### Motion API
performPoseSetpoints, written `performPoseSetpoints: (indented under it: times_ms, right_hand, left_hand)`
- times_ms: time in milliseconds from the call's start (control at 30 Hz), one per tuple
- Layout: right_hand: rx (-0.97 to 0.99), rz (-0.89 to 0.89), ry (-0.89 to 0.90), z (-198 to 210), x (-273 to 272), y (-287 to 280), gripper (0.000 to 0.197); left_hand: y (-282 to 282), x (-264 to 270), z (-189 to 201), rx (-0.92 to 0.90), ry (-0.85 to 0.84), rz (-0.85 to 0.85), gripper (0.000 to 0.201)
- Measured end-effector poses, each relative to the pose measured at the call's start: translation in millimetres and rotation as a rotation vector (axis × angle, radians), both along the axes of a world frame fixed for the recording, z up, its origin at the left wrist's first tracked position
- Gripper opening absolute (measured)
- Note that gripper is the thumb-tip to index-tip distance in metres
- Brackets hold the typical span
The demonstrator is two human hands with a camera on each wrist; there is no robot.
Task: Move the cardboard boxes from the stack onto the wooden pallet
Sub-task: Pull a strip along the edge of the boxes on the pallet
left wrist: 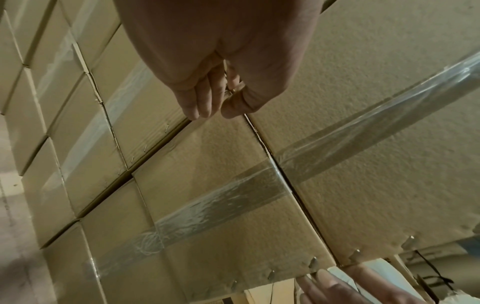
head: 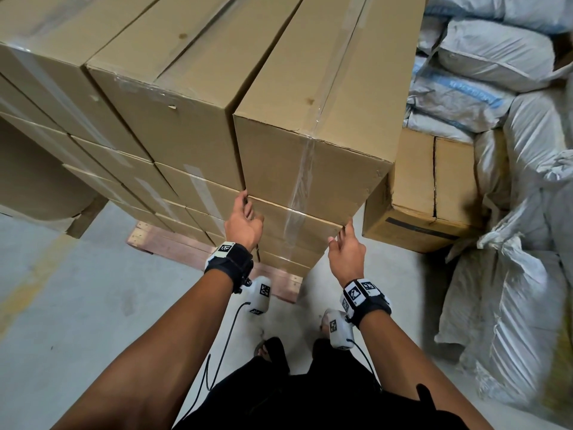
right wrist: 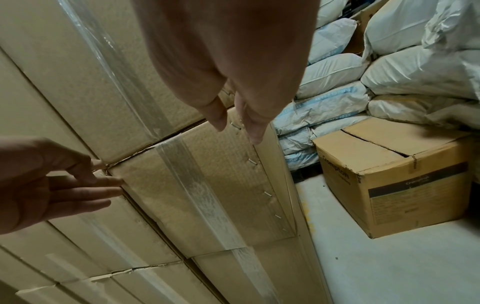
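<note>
A tall stack of long taped cardboard boxes [head: 173, 97] stands on a reddish wooden pallet [head: 173, 243]. The top right box [head: 313, 153] faces me end-on, with clear tape down its middle. My left hand [head: 245, 207] reaches its lower left corner, straight fingers touching the seam under it. My right hand [head: 344, 235] touches the lower right corner with extended fingers. In the left wrist view the left hand [left wrist: 207, 107] points at the junction of several boxes [left wrist: 207, 164]. In the right wrist view the right hand [right wrist: 233, 125] lies along the stapled box edge [right wrist: 259, 185], and the left hand [right wrist: 83, 185] touches the opposite corner.
A separate printed cardboard box [head: 434, 193] sits on the floor right of the stack, with piled white sacks [head: 511, 274] behind and beside it. A large brown cardboard shape [head: 37, 181] stands at the left. Grey concrete floor [head: 77, 305] lies around my feet.
</note>
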State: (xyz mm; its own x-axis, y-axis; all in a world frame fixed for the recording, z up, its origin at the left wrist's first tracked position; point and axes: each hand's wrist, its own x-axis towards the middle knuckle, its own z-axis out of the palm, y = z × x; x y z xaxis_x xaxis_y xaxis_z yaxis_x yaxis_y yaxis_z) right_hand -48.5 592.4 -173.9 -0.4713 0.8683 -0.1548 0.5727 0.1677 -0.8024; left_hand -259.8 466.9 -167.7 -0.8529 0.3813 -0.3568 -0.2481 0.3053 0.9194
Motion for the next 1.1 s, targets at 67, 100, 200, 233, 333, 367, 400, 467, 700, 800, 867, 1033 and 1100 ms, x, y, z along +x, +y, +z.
performPoseSetpoints:
  times_ms: [67, 100, 200, 233, 333, 367, 400, 467, 700, 800, 867, 1033, 1100]
  right_hand:
    - [0.003, 0.002, -0.007, 1.1, 0.3, -1.9, 0.072]
    - [0.007, 0.003, -0.022, 0.5, 0.7, -2.4, 0.072]
    - [-0.025, 0.014, -0.068, 0.1, 1.0, -2.3, 0.077]
    - [-0.046, 0.022, -0.081, 0.6, 1.0, -2.2, 0.08]
    - [-0.08, 0.04, -0.122, 4.1, -0.1, -2.6, 0.084]
    - [-0.087, 0.035, -0.134, 5.9, -1.0, -3.2, 0.084]
    - [-0.099, 0.021, -0.139, 7.4, -2.1, -4.6, 0.082]
    - [-0.13, -0.005, -0.136, 7.5, -3.4, -8.3, 0.079]
    - [-0.186, -0.039, -0.263, 0.6, -13.8, -26.8, 0.067]
    - [-0.164, 0.049, -0.321, 9.6, -30.6, -35.8, 0.046]
    - [-0.124, 0.129, -0.316, 17.0, -43.9, -46.9, 0.029]
    - [-0.134, 0.123, -0.069, 41.1, -91.5, -73.2, 0.018]
    - [-0.111, 0.085, -0.023, 45.4, -114.1, -81.2, 0.014]
  left_hand:
    - [-0.4, -2.5, -3.0, -0.01, -0.004, -0.008, 0.074]
    - [-1.0, -3.0, -4.1, -0.017, -0.002, -0.015, 0.074]
    - [-2.9, -1.6, -3.8, -0.061, 0.009, -0.09, 0.082]
    - [-3.2, -0.9, -3.2, -0.069, 0.0, -0.118, 0.086]
    - [-1.2, 3.6, -2.9, -0.005, -0.084, -0.165, 0.097]
    - [-0.8, 6.4, -0.9, 0.009, -0.107, -0.167, 0.098]
    - [-1.5, 8.9, 0.7, 0.01, -0.118, -0.173, 0.096]
    - [-5.3, 13.2, 3.6, -0.008, -0.136, -0.206, 0.087]
    - [-32.5, 10.4, -11.1, -0.09, -0.192, -0.231, 0.061]
    - [-45.8, 2.1, -12.6, -0.127, -0.102, -0.209, 0.043]
    - [-51.7, -2.8, -6.8, -0.101, -0.124, -0.172, 0.038]
    - [-58.7, -37.8, 3.9, -0.081, -0.042, -0.156, 0.038]
    - [-61.3, -57.8, 11.0, -0.065, -0.02, -0.15, 0.041]
